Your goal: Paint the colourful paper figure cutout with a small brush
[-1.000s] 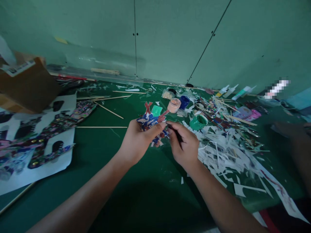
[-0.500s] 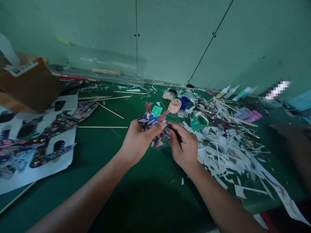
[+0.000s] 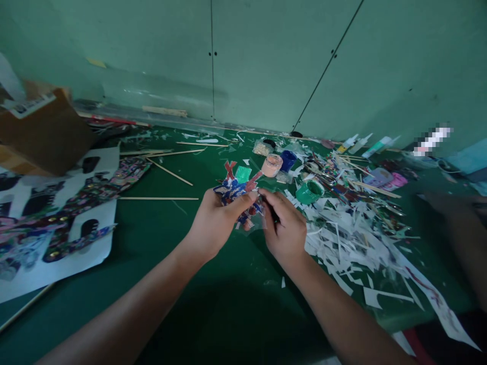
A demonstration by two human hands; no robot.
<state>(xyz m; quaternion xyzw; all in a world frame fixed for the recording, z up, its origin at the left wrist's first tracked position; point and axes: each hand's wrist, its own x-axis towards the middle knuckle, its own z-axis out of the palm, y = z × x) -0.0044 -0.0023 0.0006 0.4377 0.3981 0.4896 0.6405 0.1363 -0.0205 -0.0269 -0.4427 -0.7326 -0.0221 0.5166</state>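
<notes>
My left hand [image 3: 213, 223] is closed on a painted paper cutout [image 3: 235, 190], blue and red with jagged edges, its thumb pressed on the front. At the cutout's right edge, my right hand [image 3: 285, 223] has its fingers curled in a pinch. Whatever those fingers hold is too small and dark to make out. A clear film shows below the cutout between the hands. Just behind it is a green rectangular piece [image 3: 243, 174]. Close by stand open paint jars: a peach one [image 3: 272, 166], a blue one [image 3: 289, 160] and a green one [image 3: 310, 192].
White paper scraps [image 3: 342, 238] are heaped at the right on the green table [image 3: 171, 299]. Thin wooden sticks [image 3: 160, 198] and printed sheets [image 3: 95, 248] lie left, by a cardboard box [image 3: 45, 132]. Glue bottles [image 3: 361, 144] lean at the back. Another person's arm [image 3: 462, 223] reaches in at right.
The whole view has shifted slightly. My right fingers have shifted a little at the cutout's edge, and more clear film shows beneath it. My left hand keeps its hold.
</notes>
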